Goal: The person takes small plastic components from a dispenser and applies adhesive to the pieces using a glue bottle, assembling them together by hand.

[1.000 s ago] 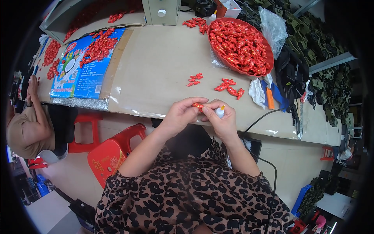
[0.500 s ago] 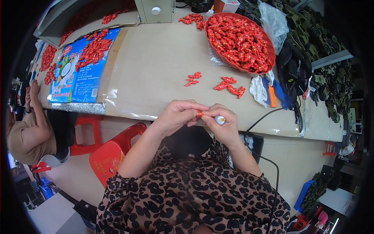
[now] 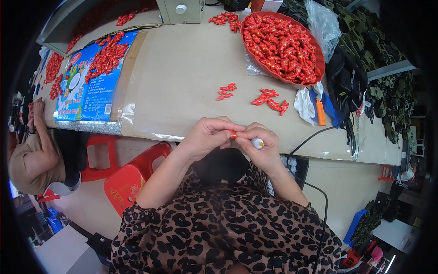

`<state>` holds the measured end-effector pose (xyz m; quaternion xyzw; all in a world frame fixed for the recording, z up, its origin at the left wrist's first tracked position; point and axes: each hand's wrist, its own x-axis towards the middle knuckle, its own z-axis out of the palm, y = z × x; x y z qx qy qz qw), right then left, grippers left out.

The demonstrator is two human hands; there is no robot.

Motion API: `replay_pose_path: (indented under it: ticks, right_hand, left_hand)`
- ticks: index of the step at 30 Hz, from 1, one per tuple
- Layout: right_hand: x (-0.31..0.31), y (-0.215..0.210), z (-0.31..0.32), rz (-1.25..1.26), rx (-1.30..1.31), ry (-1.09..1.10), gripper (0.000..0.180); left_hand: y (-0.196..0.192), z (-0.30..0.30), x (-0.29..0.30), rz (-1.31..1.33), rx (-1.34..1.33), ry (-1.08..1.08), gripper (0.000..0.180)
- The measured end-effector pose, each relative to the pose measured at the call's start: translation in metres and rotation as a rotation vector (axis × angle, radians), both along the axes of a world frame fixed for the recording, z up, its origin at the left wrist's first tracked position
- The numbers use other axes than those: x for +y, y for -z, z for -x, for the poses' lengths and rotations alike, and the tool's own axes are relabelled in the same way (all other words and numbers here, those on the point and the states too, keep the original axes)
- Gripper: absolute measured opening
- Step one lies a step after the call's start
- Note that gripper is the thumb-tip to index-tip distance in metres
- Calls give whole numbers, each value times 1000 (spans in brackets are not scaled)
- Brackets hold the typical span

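Note:
Close together at the table's near edge, both my hands pinch one small red figurine (image 3: pixel 233 134) between the fingertips. My left hand (image 3: pixel 205 138) is closed on its left side, and most of the piece is hidden by fingers. My right hand (image 3: pixel 263 153) grips its right side and also holds a small white squeeze bottle (image 3: pixel 257 143) with a yellowish tip, tucked in the curled fingers. Beyond the hands, a few like red figurines (image 3: pixel 225 91) lie on the table, with another small group (image 3: pixel 271 101) to their right.
A red scalloped bowl (image 3: pixel 245 43) heaped with figurines stands at the far right. White tissue (image 3: pixel 303 106) and an orange lighter-like object (image 3: pixel 320 113) lie below it. More figurines cover blue printed cardboard (image 3: pixel 98 98) at left. A co-worker (image 3: pixel 39 160) sits beyond red stools (image 3: pixel 123 187). A black cable (image 3: pixel 303 140) crosses the right.
Hardly anything differs: the view has shifted slightly, and the figurine turns a little between my fingertips. Both hands keep their hold.

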<state>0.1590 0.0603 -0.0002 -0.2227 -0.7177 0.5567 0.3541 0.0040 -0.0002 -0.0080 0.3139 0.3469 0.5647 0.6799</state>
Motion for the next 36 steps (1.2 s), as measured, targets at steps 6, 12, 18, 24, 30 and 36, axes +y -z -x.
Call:
replay_pose_path:
  ticks: [6, 12, 18, 24, 30, 36]
  right_hand:
    - [-3, 4, 1, 67, 15, 21, 7]
    - [-5, 5, 5, 268, 63, 59, 5]
    - [-4, 4, 5, 240, 54, 50, 5]
    - [-5, 2, 9, 341, 64, 70, 2]
    - [-3, 4, 7, 443, 89, 64, 3]
    - [-3, 5, 8, 421, 94, 68, 4]
  left_hand:
    - [1, -2, -1, -10, -3, -15, 22]
    - [4, -2, -2, 7, -43, -4, 22]
    - [0, -2, -2, -5, -23, 1, 23]
    - [4, -3, -2, 28, -36, -14, 24]
    - [3, -5, -5, 22, -24, -27, 27]
    - [3, -8, -2, 40, -2, -37, 27]
